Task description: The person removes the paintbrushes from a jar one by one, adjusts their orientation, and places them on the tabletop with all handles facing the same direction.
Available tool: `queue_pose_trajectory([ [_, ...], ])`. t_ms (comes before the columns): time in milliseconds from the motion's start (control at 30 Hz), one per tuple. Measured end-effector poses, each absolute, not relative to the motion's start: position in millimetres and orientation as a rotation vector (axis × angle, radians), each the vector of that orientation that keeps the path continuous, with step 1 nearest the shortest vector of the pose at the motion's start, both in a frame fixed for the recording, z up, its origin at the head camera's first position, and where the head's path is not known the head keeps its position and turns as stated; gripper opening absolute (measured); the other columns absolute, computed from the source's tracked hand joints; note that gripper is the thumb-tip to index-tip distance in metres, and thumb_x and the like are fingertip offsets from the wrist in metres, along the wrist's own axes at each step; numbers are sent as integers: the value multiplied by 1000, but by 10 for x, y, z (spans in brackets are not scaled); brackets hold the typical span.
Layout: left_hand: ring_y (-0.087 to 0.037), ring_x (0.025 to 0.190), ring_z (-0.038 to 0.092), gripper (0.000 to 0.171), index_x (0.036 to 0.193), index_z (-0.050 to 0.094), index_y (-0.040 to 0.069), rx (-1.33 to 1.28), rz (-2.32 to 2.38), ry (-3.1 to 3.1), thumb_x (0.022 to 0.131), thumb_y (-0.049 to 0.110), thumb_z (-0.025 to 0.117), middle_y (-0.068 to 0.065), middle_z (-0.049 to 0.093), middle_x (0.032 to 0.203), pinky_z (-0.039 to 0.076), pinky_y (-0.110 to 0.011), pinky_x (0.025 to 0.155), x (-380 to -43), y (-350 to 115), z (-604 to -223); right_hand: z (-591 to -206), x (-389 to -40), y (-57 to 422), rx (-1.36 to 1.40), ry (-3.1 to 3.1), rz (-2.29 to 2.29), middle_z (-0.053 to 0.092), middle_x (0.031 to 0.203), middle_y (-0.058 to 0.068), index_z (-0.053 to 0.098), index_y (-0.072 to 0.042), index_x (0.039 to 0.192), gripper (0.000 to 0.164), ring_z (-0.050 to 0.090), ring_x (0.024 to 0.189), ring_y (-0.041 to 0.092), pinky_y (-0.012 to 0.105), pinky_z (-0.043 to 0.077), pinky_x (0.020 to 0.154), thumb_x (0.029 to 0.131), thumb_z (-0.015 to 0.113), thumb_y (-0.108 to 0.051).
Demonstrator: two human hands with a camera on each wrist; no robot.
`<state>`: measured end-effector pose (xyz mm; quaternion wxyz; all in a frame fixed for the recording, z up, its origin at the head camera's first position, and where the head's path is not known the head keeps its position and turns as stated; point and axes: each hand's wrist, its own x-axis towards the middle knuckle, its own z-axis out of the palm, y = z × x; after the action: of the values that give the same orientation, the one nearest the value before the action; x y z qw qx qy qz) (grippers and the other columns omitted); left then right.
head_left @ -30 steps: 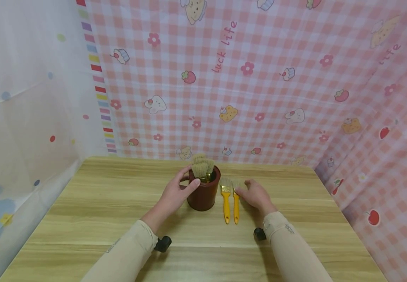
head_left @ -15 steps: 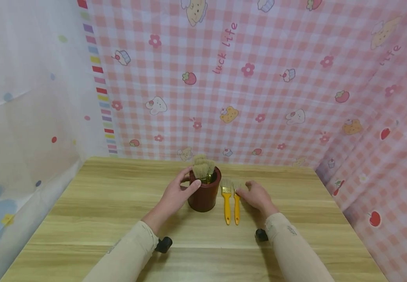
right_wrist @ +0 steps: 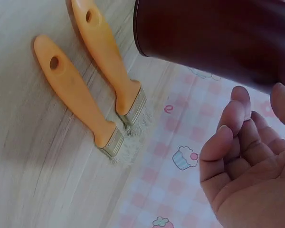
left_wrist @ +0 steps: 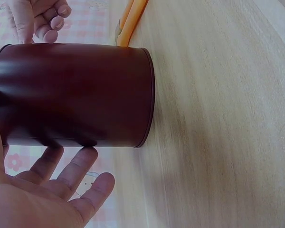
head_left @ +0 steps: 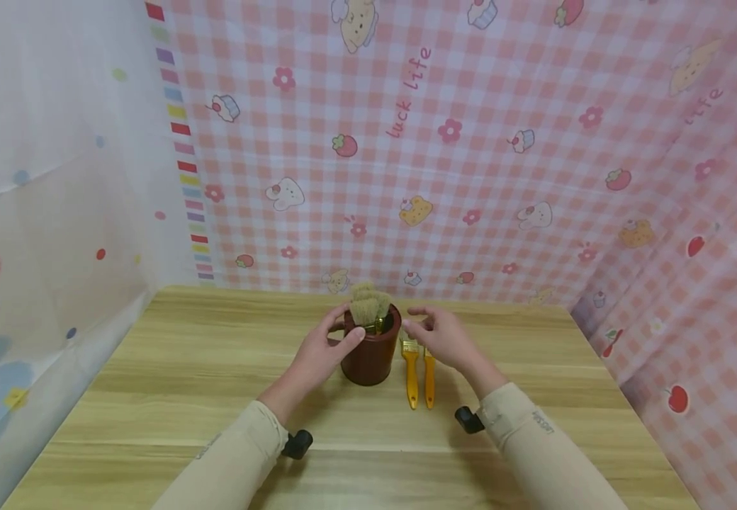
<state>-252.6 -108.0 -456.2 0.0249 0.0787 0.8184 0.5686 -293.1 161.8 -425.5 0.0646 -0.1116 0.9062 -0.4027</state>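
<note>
A dark reddish-brown cylindrical cup [head_left: 366,363] stands upright on the table, with several pale-bristled brushes [head_left: 365,310] poking out of its top. My left hand [head_left: 320,347] holds the cup from the left, its thumb at the front of the rim; in the left wrist view its fingers [left_wrist: 76,173] touch the cup's side. Two flat paintbrushes with orange-yellow handles, a left one [head_left: 412,379] and a right one [head_left: 430,382], lie side by side right of the cup. Over their bristle ends hovers my right hand [head_left: 448,340], fingers loosely bent beside the cup's rim, holding nothing.
The wood-grain table [head_left: 215,397] reaches back to a pink checked cloth [head_left: 496,177] with cartoon prints. A pale cloth [head_left: 56,212] hangs along the left side. Black wrist cameras, one left [head_left: 297,444] and one right [head_left: 469,419], sit below the hands.
My right hand has lifted from beside the right paintbrush and moved left and up to the cup's rim. My left hand, the cup and the lying brushes stay in place.
</note>
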Motion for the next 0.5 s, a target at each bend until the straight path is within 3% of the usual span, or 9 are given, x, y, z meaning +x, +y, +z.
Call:
queue_pose_trajectory([
  [100, -39, 127, 68, 71, 166, 37, 38, 241, 1753, 2531, 104, 60, 63, -14, 55, 160, 58, -54, 104, -2525, -1080, -4563, -4191, -2869, 1538, -375, 2753, -1251, 79, 114, 15, 60, -11, 150, 45, 74, 101, 30, 34, 58, 78, 113, 57, -36],
  [233, -39, 126, 68, 71, 166, 37, 38, 236, 1744, 2542, 104, 61, 62, -13, 55, 159, 58, -54, 104, -2525, -1083, -4559, -4109, -2828, 1452, -386, 2798, -1386, 77, 116, 15, 63, -11, 146, 39, 72, 98, 28, 39, 60, 81, 114, 54, -31],
  [367, -39, 126, 68, 70, 166, 38, 37, 232, 1745, 2546, 104, 60, 62, -14, 56, 159, 58, -54, 104, -2533, -1081, -4558, -4013, -2838, 1322, -455, 2822, -1359, 76, 119, 10, 64, -14, 145, 44, 73, 102, 27, 41, 61, 83, 110, 61, -40],
  [500, -40, 125, 69, 71, 166, 37, 36, 245, 1750, 2537, 104, 59, 63, -15, 56, 159, 59, -54, 103, -2533, -1072, -4558, -3958, -2845, 1200, -476, 2830, -1270, 75, 119, 8, 64, -15, 147, 46, 71, 98, 23, 36, 60, 77, 107, 69, -36],
])
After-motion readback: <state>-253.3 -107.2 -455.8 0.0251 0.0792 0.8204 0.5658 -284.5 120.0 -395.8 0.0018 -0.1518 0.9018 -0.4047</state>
